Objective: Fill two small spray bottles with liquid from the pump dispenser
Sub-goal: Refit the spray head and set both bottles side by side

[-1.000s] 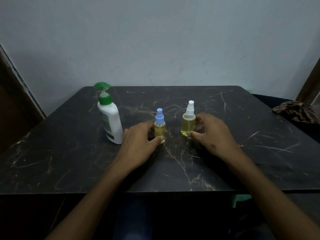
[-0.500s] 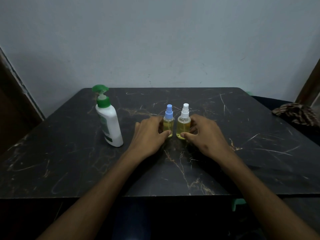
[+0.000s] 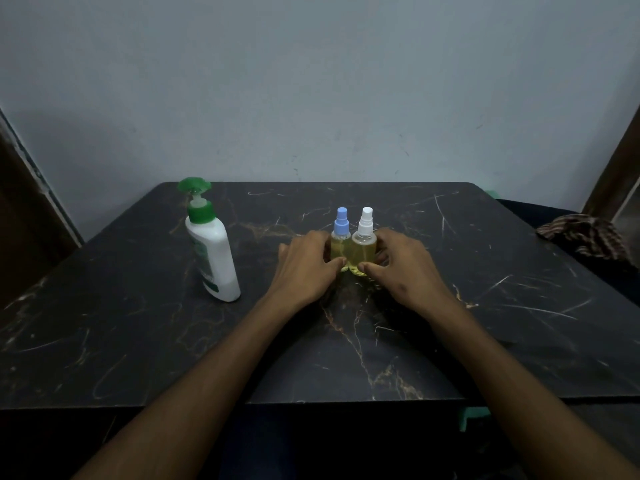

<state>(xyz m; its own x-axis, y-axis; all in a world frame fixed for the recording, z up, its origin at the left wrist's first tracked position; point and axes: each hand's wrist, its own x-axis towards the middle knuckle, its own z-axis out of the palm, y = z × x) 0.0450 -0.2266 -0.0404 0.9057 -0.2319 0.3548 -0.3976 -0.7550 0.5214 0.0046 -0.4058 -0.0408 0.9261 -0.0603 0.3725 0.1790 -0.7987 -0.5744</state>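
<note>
Two small clear spray bottles holding yellow liquid stand upright side by side, touching, at the middle of the dark marble table. The blue-capped bottle is on the left, and my left hand grips it with thumb in front and fingers behind. The white-capped bottle is on the right, gripped the same way by my right hand. A white pump dispenser with a green pump head stands upright to the left, apart from both hands.
A patterned brown cloth lies off the table's right edge. The pale wall rises right behind the table's far edge. Dark wooden frames stand at the far left and far right.
Both hands slid their bottles inward and a little away from me; the gap between the two bottles has closed and they now touch. The dispenser stayed put.
</note>
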